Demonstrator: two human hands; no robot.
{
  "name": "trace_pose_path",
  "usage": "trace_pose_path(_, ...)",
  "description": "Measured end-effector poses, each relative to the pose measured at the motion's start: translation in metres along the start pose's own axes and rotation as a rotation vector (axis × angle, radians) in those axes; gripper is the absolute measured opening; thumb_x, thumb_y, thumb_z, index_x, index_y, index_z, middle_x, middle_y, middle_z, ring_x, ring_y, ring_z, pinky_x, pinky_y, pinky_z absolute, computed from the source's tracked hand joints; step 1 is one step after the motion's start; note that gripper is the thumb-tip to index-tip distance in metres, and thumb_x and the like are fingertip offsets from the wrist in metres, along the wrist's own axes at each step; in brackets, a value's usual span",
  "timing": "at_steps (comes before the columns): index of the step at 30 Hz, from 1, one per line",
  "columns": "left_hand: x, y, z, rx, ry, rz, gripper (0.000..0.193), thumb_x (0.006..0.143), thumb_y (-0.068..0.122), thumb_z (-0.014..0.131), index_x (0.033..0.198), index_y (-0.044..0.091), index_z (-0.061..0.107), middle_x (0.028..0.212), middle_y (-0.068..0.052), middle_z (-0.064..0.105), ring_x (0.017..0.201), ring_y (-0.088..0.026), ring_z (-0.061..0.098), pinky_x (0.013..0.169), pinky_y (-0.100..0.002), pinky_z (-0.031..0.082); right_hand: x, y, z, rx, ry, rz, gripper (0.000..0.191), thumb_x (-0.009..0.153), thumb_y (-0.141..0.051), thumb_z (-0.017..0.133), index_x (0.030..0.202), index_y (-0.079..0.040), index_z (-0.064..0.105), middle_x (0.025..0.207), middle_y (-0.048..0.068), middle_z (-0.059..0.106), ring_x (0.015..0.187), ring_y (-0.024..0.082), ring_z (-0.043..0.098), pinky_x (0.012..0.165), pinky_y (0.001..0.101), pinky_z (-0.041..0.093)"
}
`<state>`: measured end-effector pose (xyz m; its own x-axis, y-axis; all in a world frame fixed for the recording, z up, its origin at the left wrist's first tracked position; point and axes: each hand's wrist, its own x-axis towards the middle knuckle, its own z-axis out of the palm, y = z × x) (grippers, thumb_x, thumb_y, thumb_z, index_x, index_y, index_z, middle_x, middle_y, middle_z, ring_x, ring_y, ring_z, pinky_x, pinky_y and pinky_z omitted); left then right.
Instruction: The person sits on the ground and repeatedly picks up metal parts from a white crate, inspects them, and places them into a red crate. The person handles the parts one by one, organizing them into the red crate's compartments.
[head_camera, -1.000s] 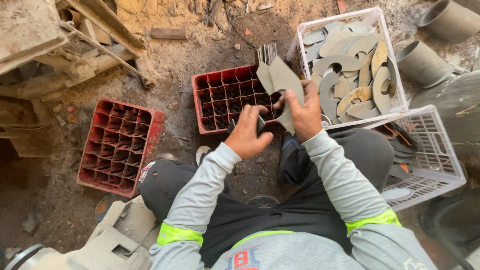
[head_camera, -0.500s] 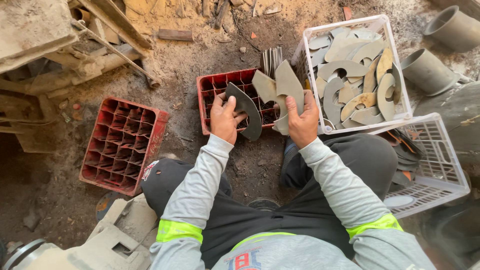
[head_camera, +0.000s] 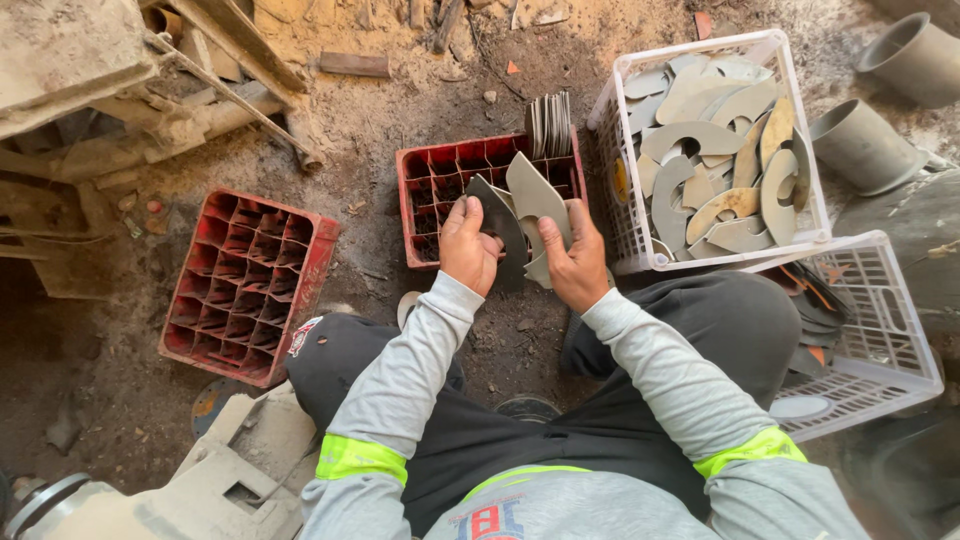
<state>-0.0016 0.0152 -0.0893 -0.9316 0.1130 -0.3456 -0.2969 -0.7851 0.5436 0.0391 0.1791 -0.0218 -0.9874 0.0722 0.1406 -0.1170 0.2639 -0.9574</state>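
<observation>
Hands meet over the near edge of a red compartment crate (head_camera: 445, 190) that sits on the dirt floor (head_camera: 400, 110), in the middle of the scene. The left hand (head_camera: 468, 245) has its fingers closed around a dark, curved metal plate (head_camera: 500, 225), holding it upright with the thumb on its left face. The right hand (head_camera: 575, 262) pinches a paler grey curved plate (head_camera: 535, 195) that leans to the right and touches the dark one; further pale pieces show just below it in the same grip. Both plates stand above the near right compartments of that crate.

At the far right corner of the same crate, a stack of thin plates (head_camera: 548, 122) stands on edge, well apart from the hands. Just right of the hands is a white plastic basket (head_camera: 625, 225) filled with loose grey and rusty crescent-shaped plates (head_camera: 700, 165). Nearer and further right, a second white basket (head_camera: 880, 350) lies tilted, with a few dark pieces inside. Two grey pipe sections (head_camera: 860, 145) lie at the far right.

To the left, well apart, a second red crate (head_camera: 250, 285) lies with its compartments bare. The person sits with knees spread, in dark trousers and grey sleeves with yellow-green bands.
</observation>
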Motion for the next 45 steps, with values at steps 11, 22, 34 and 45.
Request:
trace_pose_path(11,0.002,-0.015,-0.008,0.014,0.075,0.074,0.029,0.112,0.030,0.045,0.121,0.005,0.057,0.110,-0.004,0.064,0.096,-0.015,0.064,0.085,-0.031,0.056,-0.004,0.010,0.019,-0.048,-0.148,-0.073,0.040,0.100,-0.014,0.059,0.134,0.002,0.044,0.118,0.019,0.063,0.110,0.026,0.067,0.093,0.0372,0.052)
trace_pose_path(22,-0.002,-0.005,0.010,0.543,0.112,0.217,0.047,0.103,0.034,0.058,0.140,0.012,0.041,0.106,-0.004,0.056,0.088,-0.014,0.060,0.075,-0.030,0.054,-0.013,-0.007,0.023,-0.261,-0.282,-0.200,0.040,0.102,-0.010,0.056,0.139,0.003,0.049,0.113,0.024,0.063,0.102,0.040,0.066,0.085,0.0427,0.054)
trace_pose_path(34,0.004,0.024,0.009,0.174,0.180,-0.106,0.038,0.099,0.045,0.052,0.119,0.012,0.050,0.089,-0.014,0.064,0.082,-0.029,0.072,0.073,-0.048,0.063,-0.012,-0.010,0.012,-0.221,-0.334,-0.151,0.046,0.111,-0.027,0.045,0.152,-0.007,0.050,0.104,0.016,0.056,0.090,0.028,0.060,0.083,0.0365,0.052)
trace_pose_path(45,-0.001,0.017,0.013,0.234,0.160,-0.157,0.066,0.103,0.060,0.043,0.122,-0.002,0.053,0.093,-0.018,0.070,0.090,-0.028,0.071,0.078,-0.045,0.064,-0.028,-0.007,0.031,-0.114,-0.325,-0.244,0.053,0.116,-0.028,0.044,0.164,-0.008,0.034,0.152,0.023,0.056,0.127,0.032,0.061,0.108,0.0423,0.048)
